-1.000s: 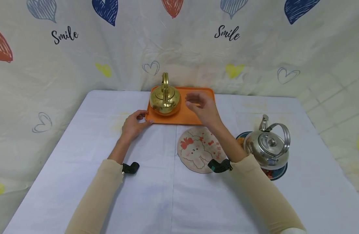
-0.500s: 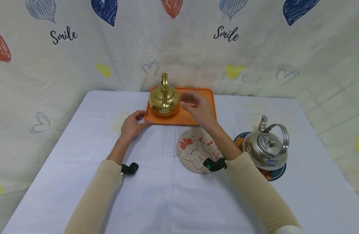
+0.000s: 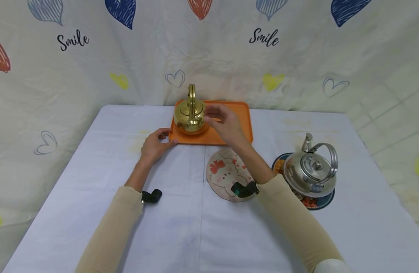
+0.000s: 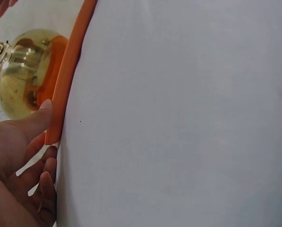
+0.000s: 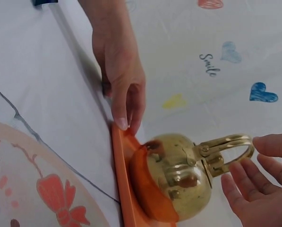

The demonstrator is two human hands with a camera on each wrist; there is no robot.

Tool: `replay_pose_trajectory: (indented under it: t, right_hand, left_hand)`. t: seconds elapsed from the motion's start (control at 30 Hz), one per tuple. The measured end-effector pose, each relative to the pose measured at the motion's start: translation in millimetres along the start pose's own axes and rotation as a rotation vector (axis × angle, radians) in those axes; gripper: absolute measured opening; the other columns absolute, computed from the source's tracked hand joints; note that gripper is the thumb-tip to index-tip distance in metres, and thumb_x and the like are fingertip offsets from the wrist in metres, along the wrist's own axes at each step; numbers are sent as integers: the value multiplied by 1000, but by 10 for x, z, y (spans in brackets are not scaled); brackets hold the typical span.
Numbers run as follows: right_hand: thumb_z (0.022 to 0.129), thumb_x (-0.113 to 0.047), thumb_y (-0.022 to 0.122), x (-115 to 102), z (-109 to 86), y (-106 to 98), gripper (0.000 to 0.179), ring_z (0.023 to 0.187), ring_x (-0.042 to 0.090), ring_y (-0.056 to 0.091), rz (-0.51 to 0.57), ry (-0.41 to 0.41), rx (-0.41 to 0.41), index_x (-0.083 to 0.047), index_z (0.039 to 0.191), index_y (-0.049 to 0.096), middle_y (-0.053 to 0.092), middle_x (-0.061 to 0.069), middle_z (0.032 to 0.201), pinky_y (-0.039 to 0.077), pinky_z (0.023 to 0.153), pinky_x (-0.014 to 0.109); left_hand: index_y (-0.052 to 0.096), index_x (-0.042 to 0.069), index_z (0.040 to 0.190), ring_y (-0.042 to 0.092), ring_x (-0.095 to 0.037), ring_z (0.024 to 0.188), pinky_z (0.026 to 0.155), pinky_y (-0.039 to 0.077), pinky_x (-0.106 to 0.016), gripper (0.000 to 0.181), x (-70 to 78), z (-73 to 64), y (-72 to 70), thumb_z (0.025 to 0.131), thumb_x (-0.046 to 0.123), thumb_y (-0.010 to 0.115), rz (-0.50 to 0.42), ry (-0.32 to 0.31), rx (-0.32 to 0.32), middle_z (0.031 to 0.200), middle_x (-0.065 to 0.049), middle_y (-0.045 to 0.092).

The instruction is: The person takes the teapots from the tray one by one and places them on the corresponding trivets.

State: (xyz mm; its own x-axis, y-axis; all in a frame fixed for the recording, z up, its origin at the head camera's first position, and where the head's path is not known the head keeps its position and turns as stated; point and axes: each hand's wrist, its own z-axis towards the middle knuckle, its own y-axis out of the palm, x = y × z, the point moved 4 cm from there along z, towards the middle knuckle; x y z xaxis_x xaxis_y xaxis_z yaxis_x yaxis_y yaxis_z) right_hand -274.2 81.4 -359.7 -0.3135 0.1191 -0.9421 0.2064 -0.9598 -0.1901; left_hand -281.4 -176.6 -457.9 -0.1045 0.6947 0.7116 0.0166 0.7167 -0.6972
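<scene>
A shiny gold kettle [image 3: 188, 120] stands upright on the left part of an orange tray [image 3: 244, 117] at the back of the table. My left hand [image 3: 155, 147] pinches the tray's near left corner, its thumb pressed on the rim [image 4: 67, 80] in the left wrist view. Beside the kettle's right side is my right hand [image 3: 227, 125], fingers apart and slightly bent. From the right wrist, the thumb and fingertips of that hand [image 5: 268, 189] show right at the kettle's arched handle [image 5: 226, 142], not closed round it.
A steel kettle [image 3: 303, 178] stands at the right on a round patterned mat [image 3: 321, 203]. In front of the tray lies a round pale mat with a rabbit drawing [image 3: 218, 184], partly covered by the right forearm. A white curtain [image 3: 216, 57] with hearts hangs behind the table.
My right hand has moved left across the tray, closer to the gold kettle. The left hand stays at the tray's corner, and both kettles stand where they were.
</scene>
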Motion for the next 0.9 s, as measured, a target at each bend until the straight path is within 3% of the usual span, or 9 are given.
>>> replay_pose_trajectory:
  t: [0.9]
  right_hand:
    - [99,-7,70,-18,97,207,44,127,27,64,35,15,-41,-4,141,59,66,18,134,53,109,33]
  left_hand:
    - [61,19,144,57,-30,134,112,43,-53,55,-2,-8,4,94,38,76,-4,-1,8,142,-9,64]
